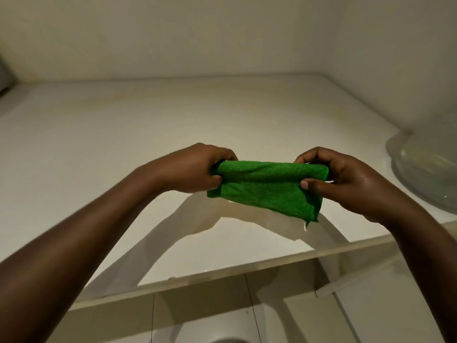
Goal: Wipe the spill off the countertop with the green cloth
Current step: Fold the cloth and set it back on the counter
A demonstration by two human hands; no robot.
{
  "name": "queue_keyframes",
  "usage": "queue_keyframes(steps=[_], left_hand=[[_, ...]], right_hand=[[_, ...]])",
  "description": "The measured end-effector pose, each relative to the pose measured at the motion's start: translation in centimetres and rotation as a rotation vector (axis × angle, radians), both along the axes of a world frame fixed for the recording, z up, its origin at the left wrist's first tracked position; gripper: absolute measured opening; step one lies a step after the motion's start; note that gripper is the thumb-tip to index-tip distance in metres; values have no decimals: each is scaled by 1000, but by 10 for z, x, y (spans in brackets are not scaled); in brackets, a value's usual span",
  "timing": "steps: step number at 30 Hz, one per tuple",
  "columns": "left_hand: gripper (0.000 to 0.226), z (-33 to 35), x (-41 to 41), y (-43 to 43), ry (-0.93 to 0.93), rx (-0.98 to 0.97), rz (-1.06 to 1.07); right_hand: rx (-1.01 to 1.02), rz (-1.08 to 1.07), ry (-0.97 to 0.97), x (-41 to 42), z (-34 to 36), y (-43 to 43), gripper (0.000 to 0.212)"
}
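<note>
A folded green cloth is stretched between both hands, held in the air above the white countertop. My left hand grips its left end. My right hand pinches the right end, thumb on the front face. Under the cloth a thin wet film glistens on the counter near the front edge; its outline is hard to tell.
A white basin stands at the right end of the counter. The counter's front edge runs diagonally across the lower view, with pale floor tiles below. Plain walls close the back and right.
</note>
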State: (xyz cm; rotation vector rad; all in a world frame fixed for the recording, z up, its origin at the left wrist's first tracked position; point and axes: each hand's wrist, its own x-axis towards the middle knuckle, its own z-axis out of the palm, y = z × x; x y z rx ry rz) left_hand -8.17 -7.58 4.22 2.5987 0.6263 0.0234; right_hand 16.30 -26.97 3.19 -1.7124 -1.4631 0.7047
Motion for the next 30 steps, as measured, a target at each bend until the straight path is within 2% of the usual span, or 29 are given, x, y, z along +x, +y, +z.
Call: queue_keyframes(steps=[6, 8, 11, 13, 15, 16, 17, 19, 22, 23, 25, 30], left_hand=[[15, -24, 103, 41, 93, 113, -46], [18, -30, 147, 54, 131, 168, -54], [19, -30, 215, 77, 103, 247, -39], [16, -26, 257, 94, -8, 395, -13], [31, -25, 290, 109, -127, 585, 3], [43, -27, 302, 114, -157, 630, 22], [56, -31, 311, 117, -148, 633, 48], [70, -45, 321, 119, -42, 560, 92], [68, -80, 330, 113, 59, 399, 78], [71, -92, 334, 110, 72, 371, 60], [76, -113, 345, 102, 107, 356, 22], [69, -138, 365, 91, 140, 340, 47]], right_hand=[[-49, -134, 105, 66, -14, 29, 24], [-82, -197, 88, 95, -17, 44, 23], [-49, -342, -99, 137, -16, 65, 22], [87, -452, -291, 154, -10, 76, 21], [289, -496, -430, 164, -9, 85, 24], [328, -461, -481, 170, -14, 90, 28], [285, -385, -524, 177, -22, 94, 33], [40, -241, -582, 191, -45, 102, 48], [-235, -214, -584, 209, -82, 112, 83], [-300, -227, -588, 212, -92, 116, 87], [-374, -231, -609, 216, -108, 121, 79], [-339, -254, -620, 223, -125, 127, 68]])
